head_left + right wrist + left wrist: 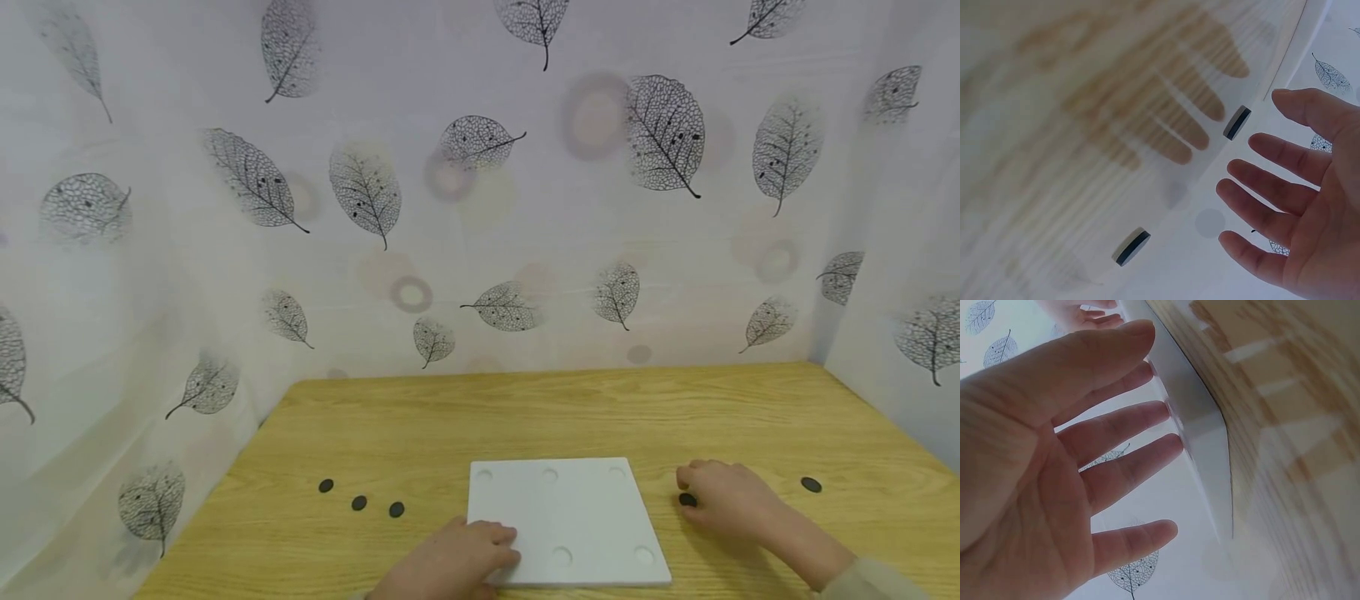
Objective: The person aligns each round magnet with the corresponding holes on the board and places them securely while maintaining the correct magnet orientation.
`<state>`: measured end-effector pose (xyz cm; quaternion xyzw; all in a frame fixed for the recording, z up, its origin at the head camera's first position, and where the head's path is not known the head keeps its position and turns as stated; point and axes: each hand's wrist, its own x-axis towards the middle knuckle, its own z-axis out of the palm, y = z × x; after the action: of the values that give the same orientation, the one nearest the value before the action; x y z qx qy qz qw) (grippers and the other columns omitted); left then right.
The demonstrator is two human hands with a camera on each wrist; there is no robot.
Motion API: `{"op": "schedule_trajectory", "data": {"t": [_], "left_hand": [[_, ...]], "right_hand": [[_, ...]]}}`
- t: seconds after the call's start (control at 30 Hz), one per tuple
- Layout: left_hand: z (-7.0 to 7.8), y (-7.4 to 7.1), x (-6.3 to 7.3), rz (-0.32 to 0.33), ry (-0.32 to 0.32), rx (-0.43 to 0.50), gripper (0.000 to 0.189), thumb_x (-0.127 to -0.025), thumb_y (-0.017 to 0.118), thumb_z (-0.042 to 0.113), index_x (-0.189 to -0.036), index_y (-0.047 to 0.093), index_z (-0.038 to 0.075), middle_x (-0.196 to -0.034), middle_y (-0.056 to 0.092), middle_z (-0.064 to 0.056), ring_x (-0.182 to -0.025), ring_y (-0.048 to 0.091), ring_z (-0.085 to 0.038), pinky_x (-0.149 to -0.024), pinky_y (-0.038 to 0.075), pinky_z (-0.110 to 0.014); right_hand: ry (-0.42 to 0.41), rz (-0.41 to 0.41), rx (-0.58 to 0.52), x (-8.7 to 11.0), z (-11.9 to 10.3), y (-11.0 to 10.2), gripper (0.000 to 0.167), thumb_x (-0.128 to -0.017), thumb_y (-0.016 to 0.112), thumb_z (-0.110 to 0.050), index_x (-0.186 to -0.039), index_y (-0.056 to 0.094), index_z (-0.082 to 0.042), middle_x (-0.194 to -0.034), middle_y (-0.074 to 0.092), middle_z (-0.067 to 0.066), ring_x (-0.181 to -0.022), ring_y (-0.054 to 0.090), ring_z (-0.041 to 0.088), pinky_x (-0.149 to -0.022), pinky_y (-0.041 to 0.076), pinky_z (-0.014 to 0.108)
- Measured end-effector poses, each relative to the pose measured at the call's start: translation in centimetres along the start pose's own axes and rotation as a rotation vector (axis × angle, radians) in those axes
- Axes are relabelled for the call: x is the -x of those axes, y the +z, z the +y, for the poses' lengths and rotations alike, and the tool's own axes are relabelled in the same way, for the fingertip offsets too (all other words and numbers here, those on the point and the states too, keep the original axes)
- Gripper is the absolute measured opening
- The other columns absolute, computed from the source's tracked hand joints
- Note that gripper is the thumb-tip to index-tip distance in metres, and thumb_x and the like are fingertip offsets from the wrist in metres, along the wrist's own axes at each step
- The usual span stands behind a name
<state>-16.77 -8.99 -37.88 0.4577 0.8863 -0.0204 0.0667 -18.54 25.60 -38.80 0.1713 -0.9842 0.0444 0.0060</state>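
A white board (566, 517) with several shallow round recesses lies on the table. My left hand (453, 560) rests on its front left corner; the left wrist view shows the fingers extended, with some fingertips at the board's edge (1200, 419). Over to the right, my right hand (727, 500) hovers at a small black disc (687, 500). In the right wrist view the fingers (1279, 187) are spread and fairly straight, and the nearer disc (1237, 122) sits just off the thumb and index fingertips, apparently ungripped. Another black disc (811, 484) lies farther right.
Left of the board lie three more black discs, the nearest one (397, 509) close to its left edge. Beneath everything is a wooden table (555, 417). A leaf-printed curtain (480, 250) stands behind it and along both sides.
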Motion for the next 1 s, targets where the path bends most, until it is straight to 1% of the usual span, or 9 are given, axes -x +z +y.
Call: {"op": "schedule_trajectory", "data": {"t": [0.2, 0.37, 0.57, 0.7, 0.8, 1.0], "left_hand": [[-0.1, 0.1, 0.0, 0.010, 0.008, -0.005, 0.025, -0.073, 0.069, 0.032, -0.096, 0.061, 0.027, -0.110, 0.055, 0.013, -0.099, 0.051, -0.003, -0.073, 0.043, -0.025], [-0.1, 0.1, -0.1, 0.008, 0.005, 0.009, 0.025, -0.074, 0.068, 0.033, -0.097, 0.061, 0.027, -0.111, 0.055, 0.013, -0.099, 0.051, -0.003, -0.074, 0.043, -0.025], [0.1, 0.2, -0.2, -0.014, -0.016, 0.027, 0.025, -0.075, 0.068, 0.032, -0.099, 0.061, 0.028, -0.112, 0.054, 0.015, -0.100, 0.049, -0.001, -0.076, 0.043, -0.023], [0.1, 0.1, -0.2, -0.027, -0.022, 0.036, 0.028, -0.075, 0.067, 0.032, -0.102, 0.061, 0.028, -0.114, 0.053, 0.014, -0.102, 0.049, -0.002, -0.077, 0.043, -0.026], [0.1, 0.0, -0.1, -0.042, -0.039, 0.064, 0.029, -0.076, 0.066, 0.033, -0.104, 0.061, 0.028, -0.115, 0.053, 0.014, -0.103, 0.049, -0.003, -0.080, 0.044, -0.029], [0.0, 0.1, 0.0, -0.057, -0.061, 0.112, 0.032, -0.077, 0.064, 0.035, -0.108, 0.060, 0.030, -0.118, 0.051, 0.013, -0.107, 0.047, -0.004, -0.084, 0.043, -0.031]], "right_hand": [[-0.015, 0.020, 0.033, 0.0, 0.3, 0.2, 0.017, -0.071, 0.071, -0.020, -0.073, 0.055, -0.015, -0.068, 0.046, -0.008, -0.057, 0.038, 0.006, -0.047, 0.034, 0.027], [-0.036, 0.028, 0.053, 0.0, 0.5, 0.5, 0.020, -0.071, 0.071, -0.020, -0.070, 0.051, -0.017, -0.066, 0.041, -0.008, -0.057, 0.036, 0.009, -0.047, 0.032, 0.029], [-0.036, 0.036, 0.093, -0.1, 0.7, 0.8, 0.021, -0.069, 0.072, -0.021, -0.068, 0.051, -0.016, -0.066, 0.043, -0.007, -0.058, 0.041, 0.010, -0.048, 0.034, 0.032], [-0.032, 0.030, 0.097, -0.2, 0.6, 0.8, 0.021, -0.068, 0.073, -0.021, -0.068, 0.053, -0.015, -0.067, 0.045, -0.006, -0.060, 0.044, 0.012, -0.049, 0.036, 0.034], [-0.039, 0.035, 0.092, -0.2, 0.7, 0.9, 0.021, -0.068, 0.073, -0.020, -0.068, 0.053, -0.015, -0.068, 0.045, -0.006, -0.061, 0.045, 0.012, -0.049, 0.036, 0.033], [-0.094, 0.090, 0.096, -0.4, 0.9, 1.2, 0.021, -0.068, 0.074, -0.018, -0.067, 0.053, -0.014, -0.069, 0.045, -0.005, -0.061, 0.043, 0.013, -0.049, 0.036, 0.032]]}}
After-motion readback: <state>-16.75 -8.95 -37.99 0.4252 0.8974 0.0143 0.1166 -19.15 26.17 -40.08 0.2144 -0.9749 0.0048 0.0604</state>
